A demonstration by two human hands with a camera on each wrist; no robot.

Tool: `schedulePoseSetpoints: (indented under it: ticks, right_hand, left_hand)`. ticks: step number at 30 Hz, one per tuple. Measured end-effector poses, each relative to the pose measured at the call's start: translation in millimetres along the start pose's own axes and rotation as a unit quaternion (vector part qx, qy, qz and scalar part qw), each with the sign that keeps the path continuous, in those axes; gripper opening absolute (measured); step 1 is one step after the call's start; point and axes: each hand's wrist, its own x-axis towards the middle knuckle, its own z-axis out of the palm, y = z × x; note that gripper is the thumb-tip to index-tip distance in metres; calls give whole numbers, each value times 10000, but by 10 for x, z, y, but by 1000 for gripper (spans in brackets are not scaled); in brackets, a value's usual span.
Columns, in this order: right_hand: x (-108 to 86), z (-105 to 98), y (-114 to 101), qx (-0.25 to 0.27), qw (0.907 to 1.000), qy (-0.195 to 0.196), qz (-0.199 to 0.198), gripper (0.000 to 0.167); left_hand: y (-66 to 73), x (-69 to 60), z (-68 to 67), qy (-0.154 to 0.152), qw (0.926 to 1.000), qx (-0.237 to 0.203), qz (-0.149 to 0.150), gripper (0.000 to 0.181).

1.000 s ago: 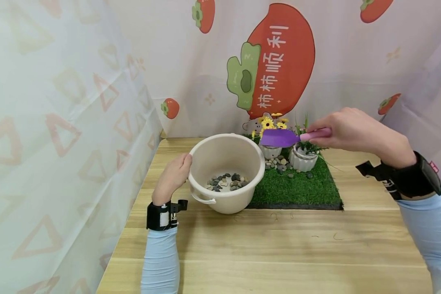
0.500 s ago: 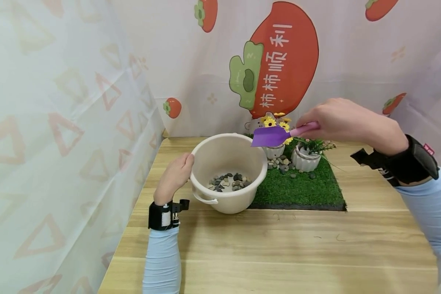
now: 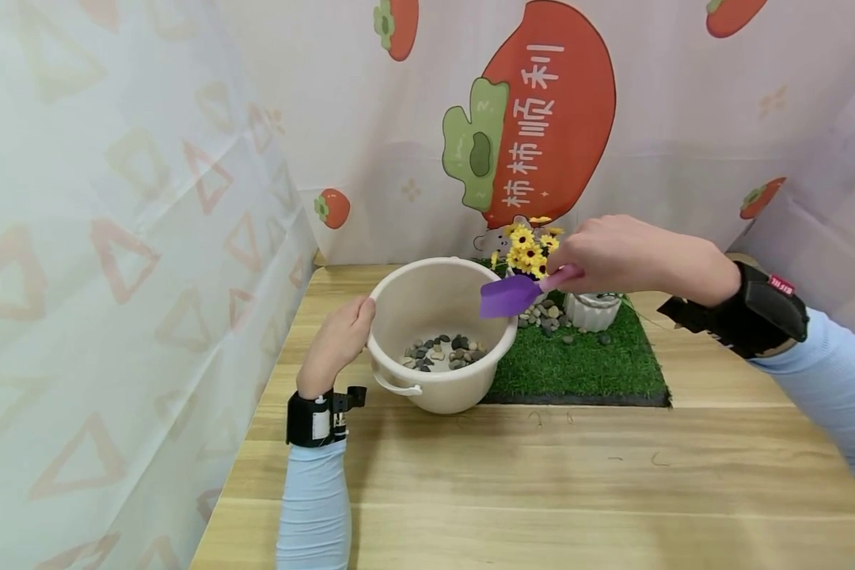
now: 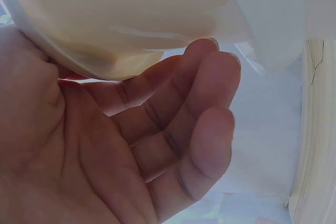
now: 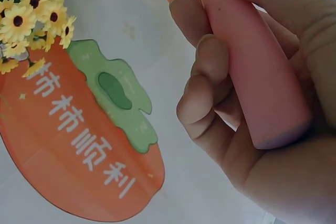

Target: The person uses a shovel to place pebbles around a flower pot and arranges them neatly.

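A cream bucket (image 3: 445, 394) stands on the table, with several dark and tan pebbles (image 3: 463, 356) on its bottom. My left hand (image 3: 336, 340) grips its rim on the left side; in the left wrist view, the fingers (image 4: 215, 135) curl beneath the bucket's rim (image 4: 94, 72). My right hand (image 3: 623, 252) holds a small purple shovel (image 3: 506, 299) by its pink handle (image 5: 257, 72). The blade hangs tilted at the bucket's right rim, its tip in front of the opening. Whether blade and rim touch, I cannot tell. No pebble shows on the blade.
Right of the bucket lies a green turf mat (image 3: 584, 368) on the wooden table (image 3: 513, 491). Yellow flowers (image 3: 526, 247) and a white pot (image 3: 593, 312) stand on it, with loose pebbles (image 3: 545, 315) between. A printed curtain (image 3: 370, 119) hangs behind.
The right hand has brought the shovel left and down from in front of the flowers to the bucket's right rim, its blade now tipped lower. The left hand and bucket stay put.
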Motion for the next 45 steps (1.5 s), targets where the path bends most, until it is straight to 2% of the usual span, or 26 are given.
schedulePoseSetpoints:
  ticks: [9, 18, 27, 33, 38, 45]
  right_hand:
    - [114, 11, -101, -62, 9998, -194, -81, 29]
    - [319, 100, -259, 18, 9982, -340, -487, 34]
    - [528, 79, -397, -413, 9960, -647, -463, 40]
    - [667, 120, -547, -435, 9935, -901, -542, 38]
    - [765, 171, -636, -587, 9913, -1045, -540, 40]
    - [887, 364, -706, -983, 9874, -1120, -526, 19]
  left_hand:
    - [6, 26, 4, -24, 10000, -56, 63, 52]
    - [-2, 15, 10, -29, 10000, -21, 31, 52]
    - [13, 22, 16, -121, 9999, -59, 18, 53]
    - [-18, 12, 1, -165, 9997, -153, -55, 53]
    - [-16, 21, -10, -159, 9998, -143, 9, 53]
    - [-15, 28, 6, -198, 9997, -119, -9, 52]
